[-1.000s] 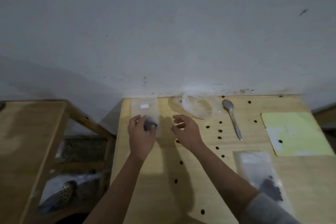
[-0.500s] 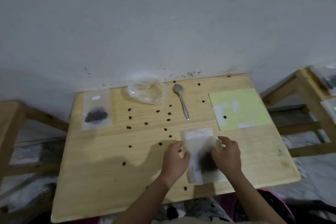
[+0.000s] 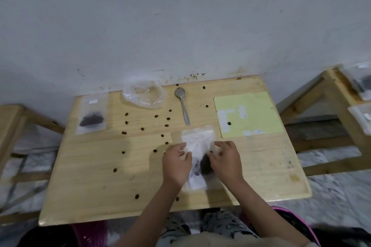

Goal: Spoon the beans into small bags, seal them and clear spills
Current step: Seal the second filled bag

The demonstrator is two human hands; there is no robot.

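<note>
My left hand (image 3: 176, 164) and right hand (image 3: 225, 161) pinch a bag (image 3: 197, 140) of beans near the desk's (image 3: 84, 192) front edge; loose beans (image 3: 142, 128) dot its middle.

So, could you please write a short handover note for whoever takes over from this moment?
Left hand and right hand both grip a small bag holding beans, near the table's front.
One filled bag lies at the far left corner.
The spoon lies beside the crumpled empty bag.
Left: seal the held bag if it is still open, then gather the spilled beans scattered on the table.
</note>
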